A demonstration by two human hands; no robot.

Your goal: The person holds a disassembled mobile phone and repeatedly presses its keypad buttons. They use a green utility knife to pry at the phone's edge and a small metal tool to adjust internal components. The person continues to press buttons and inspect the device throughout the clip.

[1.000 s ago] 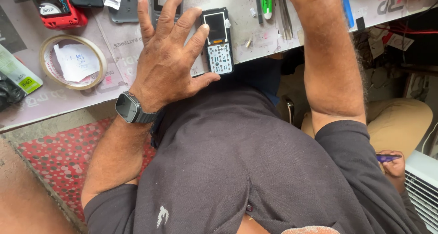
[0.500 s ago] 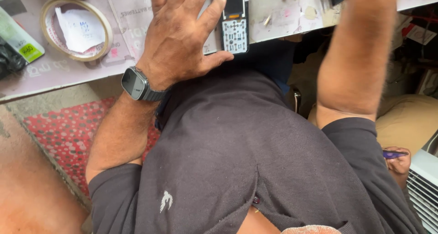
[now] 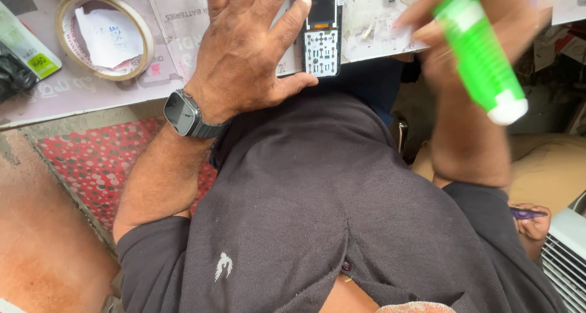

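**Left palm flat at bench edge; right hand lifting green tool**

Nearest the camera: dark grey shirt (image 3: 317,215) fills the lower frame. At 9 o'clock of it, the left forearm carries a dark smartwatch (image 3: 183,113) on the wrist.

Left hand (image 3: 247,56) lies palm down on the worktable (image 3: 91,96), fingers spread open and gripping nothing. Its thumb reaches toward the opened keypad phone (image 3: 321,29), which lies flat just at 3 o'clock of the hand, at the table's near edge, screen end away from the body.

Right hand (image 3: 470,26), at 3 o'clock of the phone, is closed around a green cylindrical tool (image 3: 479,53) with a white end; tool tilted, white end toward 5 o'clock, motion-blurred.

Farther off, at 10 o'clock of the left hand: tape roll (image 3: 64,20) flat on the table, folded paper (image 3: 110,37) inside its ring.
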